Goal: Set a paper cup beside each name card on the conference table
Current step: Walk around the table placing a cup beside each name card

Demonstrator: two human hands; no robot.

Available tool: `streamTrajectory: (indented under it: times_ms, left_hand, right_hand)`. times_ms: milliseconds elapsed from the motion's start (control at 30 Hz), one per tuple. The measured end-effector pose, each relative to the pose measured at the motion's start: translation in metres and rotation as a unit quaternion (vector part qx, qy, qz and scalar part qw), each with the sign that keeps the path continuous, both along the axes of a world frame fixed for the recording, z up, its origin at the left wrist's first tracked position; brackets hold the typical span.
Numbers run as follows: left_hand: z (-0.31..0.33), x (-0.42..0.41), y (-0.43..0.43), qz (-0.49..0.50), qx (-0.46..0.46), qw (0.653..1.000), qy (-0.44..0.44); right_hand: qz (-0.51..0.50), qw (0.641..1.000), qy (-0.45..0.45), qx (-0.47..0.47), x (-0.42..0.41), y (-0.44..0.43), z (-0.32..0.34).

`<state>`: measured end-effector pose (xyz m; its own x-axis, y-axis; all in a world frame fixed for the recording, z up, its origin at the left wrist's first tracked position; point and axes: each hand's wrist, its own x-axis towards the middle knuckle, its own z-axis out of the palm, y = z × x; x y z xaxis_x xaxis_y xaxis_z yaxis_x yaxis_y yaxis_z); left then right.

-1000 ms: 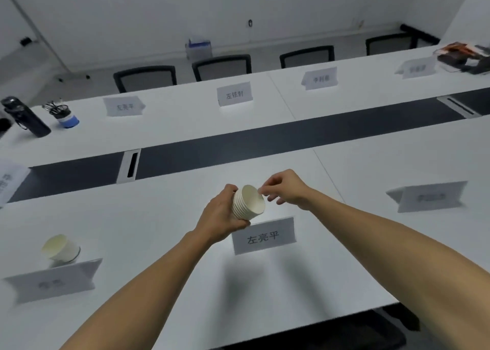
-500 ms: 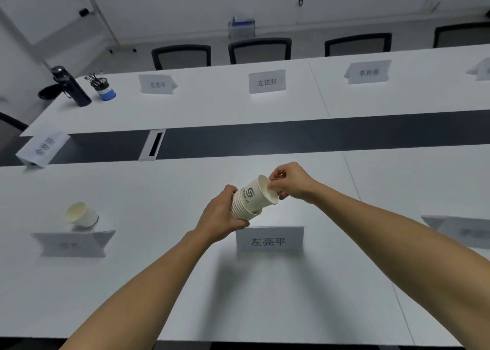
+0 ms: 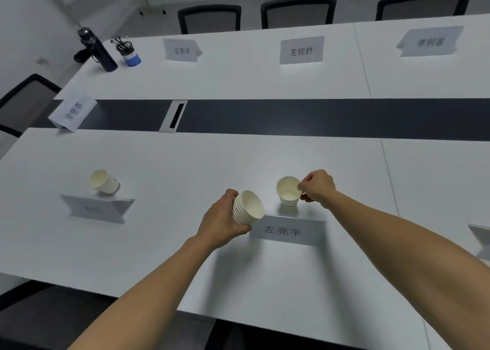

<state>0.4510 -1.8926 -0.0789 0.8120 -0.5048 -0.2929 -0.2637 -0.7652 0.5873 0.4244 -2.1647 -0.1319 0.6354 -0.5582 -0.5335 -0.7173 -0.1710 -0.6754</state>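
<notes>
My left hand (image 3: pixel 221 222) grips a tilted stack of white paper cups (image 3: pixel 248 210) just left of the near name card (image 3: pixel 287 230). A single paper cup (image 3: pixel 288 194) stands upright on the white table (image 3: pixel 185 164) right behind that card, and my right hand (image 3: pixel 316 189) pinches its rim. Another paper cup (image 3: pixel 103 182) sits behind the name card at the left (image 3: pixel 96 208). More name cards stand on the far side (image 3: pixel 301 50) (image 3: pixel 181 50) (image 3: pixel 429 41) and at the table's left end (image 3: pixel 72 113), with no cups by them.
A dark bottle (image 3: pixel 96 49) and a blue pen holder (image 3: pixel 128 52) stand at the far left corner. A cable hatch (image 3: pixel 173 116) sits in the dark centre strip. Black chairs (image 3: pixel 297 11) line the far side. Another card's edge (image 3: pixel 480 237) shows at right.
My right hand has pulled one cup off the stack and lowered it onto the table behind the near card. My view has shifted left and downward.
</notes>
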Motion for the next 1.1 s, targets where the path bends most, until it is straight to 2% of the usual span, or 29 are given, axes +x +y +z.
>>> streamTrajectory:
  times_ms: [333,533,733,900,1100]
  left_hand:
    - [-0.004,-0.015,0.017,0.010,0.004,1.000,0.007]
    - [0.017,-0.015,0.012,-0.064,-0.016,0.998,-0.020]
    - [0.043,-0.051,-0.032,-0.208,-0.045,0.976,-0.048]
    - [0.067,-0.113,-0.092,-0.292,-0.078,0.951,-0.065]
    - [0.085,-0.200,-0.171,-0.383,-0.092,0.915,-0.086]
  right_hand:
    - [0.006,0.999,0.033,0.001,-0.010,0.011,-0.014]
    - [0.044,0.992,0.025,-0.117,-0.054,0.017,0.025]
    - [0.072,0.958,0.030,-0.276,-0.166,0.023,0.077]
    - [0.047,0.935,0.065,-0.346,-0.265,0.000,0.114]
    - [-0.013,0.918,0.098,-0.384,-0.388,-0.041,0.136]
